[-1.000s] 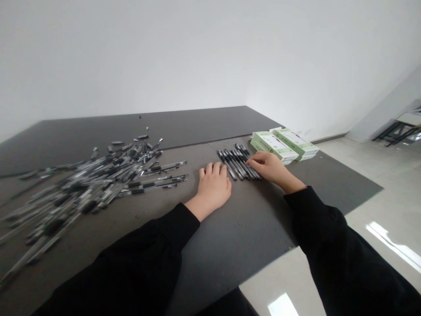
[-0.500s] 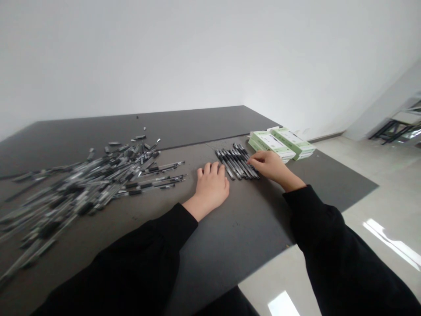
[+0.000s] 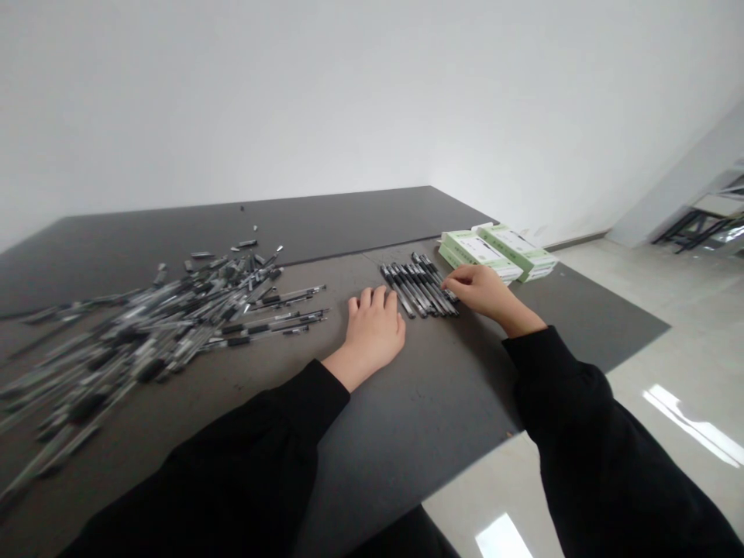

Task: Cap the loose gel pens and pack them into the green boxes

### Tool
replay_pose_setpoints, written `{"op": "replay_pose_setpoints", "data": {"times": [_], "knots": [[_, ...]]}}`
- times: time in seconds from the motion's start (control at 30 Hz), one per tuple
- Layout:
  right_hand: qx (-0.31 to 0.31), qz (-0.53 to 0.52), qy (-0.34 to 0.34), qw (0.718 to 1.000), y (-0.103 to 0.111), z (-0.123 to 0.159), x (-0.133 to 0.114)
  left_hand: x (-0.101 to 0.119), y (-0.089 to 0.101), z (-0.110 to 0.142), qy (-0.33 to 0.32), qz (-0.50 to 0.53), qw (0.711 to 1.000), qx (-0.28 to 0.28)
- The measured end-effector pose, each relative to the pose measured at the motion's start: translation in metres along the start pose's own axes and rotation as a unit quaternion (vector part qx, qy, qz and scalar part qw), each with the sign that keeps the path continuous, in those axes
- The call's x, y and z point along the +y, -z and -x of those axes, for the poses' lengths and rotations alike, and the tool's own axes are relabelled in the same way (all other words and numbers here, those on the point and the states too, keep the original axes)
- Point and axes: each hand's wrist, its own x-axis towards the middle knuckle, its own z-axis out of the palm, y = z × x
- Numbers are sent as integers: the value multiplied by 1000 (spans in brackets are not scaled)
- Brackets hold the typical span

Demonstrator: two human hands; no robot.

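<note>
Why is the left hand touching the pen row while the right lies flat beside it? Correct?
No, the hands are swapped. The head view shows the right hand touching the row of black pens, while the left hand lies flat beside it.

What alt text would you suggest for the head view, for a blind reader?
A person's right hand reaches the edge of a row of black pens on a dark table, with the left hand resting beside it. A loose heap of pens lies to the left, and green-and-white boxes lie beyond.
</note>
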Motion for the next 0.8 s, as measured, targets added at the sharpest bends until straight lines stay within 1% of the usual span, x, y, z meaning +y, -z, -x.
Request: {"op": "replay_pose_setpoints", "data": {"times": [0.27,0.37,0.57,0.8], "knots": [[-21,2,11,1000,-1,0,-1,-1,0,-1,3,7,1000,-1],[-31,1,4,1000,-1,1,-1,0,0,-1,3,5,1000,-2],[-5,0,-14,1000,2,1,-1,0,0,-1,5,2,1000,-9],[3,24,3,1000,0,0,1,0,2,-1,8,2,1000,-11]]}}
